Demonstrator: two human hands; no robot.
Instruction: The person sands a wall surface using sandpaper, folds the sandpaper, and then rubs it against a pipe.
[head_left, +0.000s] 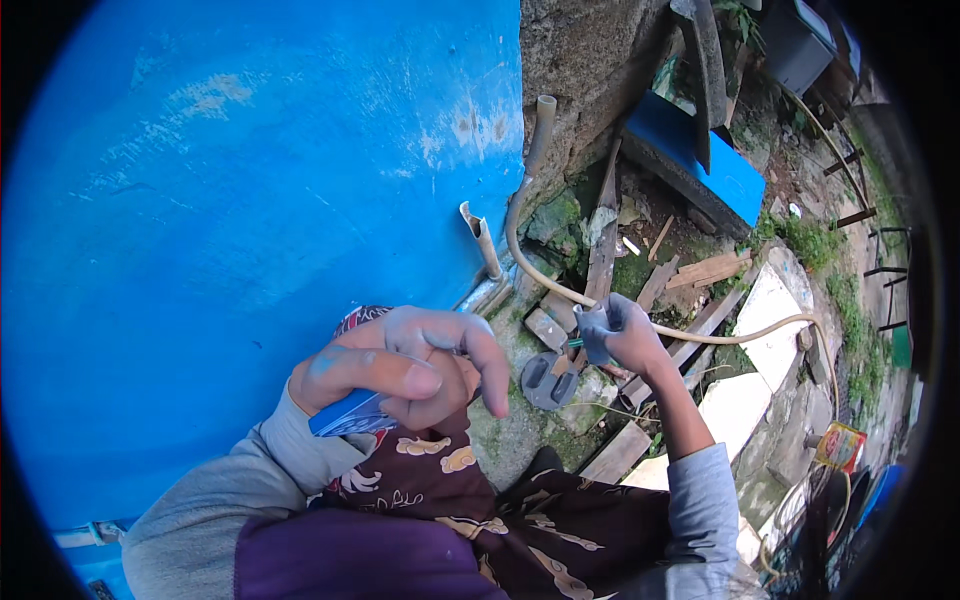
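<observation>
My left hand (420, 365) is raised in front of my lap, close to the blue wall (250, 180). Its fingers are curled, with the thumb lying across and the index finger bent forward. A flat blue piece (345, 413) shows under the heel of this hand; how it is held is hidden. To the right, my right hand (635, 338) is closed round a small grey-blue piece (594, 335) that looks like a folded sheet. Bluish-grey dust covers the fingers. A beige hose (735, 338) passes behind the right hand, and I cannot tell whether they touch.
A broken pipe end (481, 240) sticks up by the wall's foot. Below the right hand lies a round grey lid-like thing (549, 381). Wood scraps (708, 269), a blue-topped slab (698, 155) and white boards (740, 412) litter the mossy ground. A red-yellow tin (840, 446) stands far right.
</observation>
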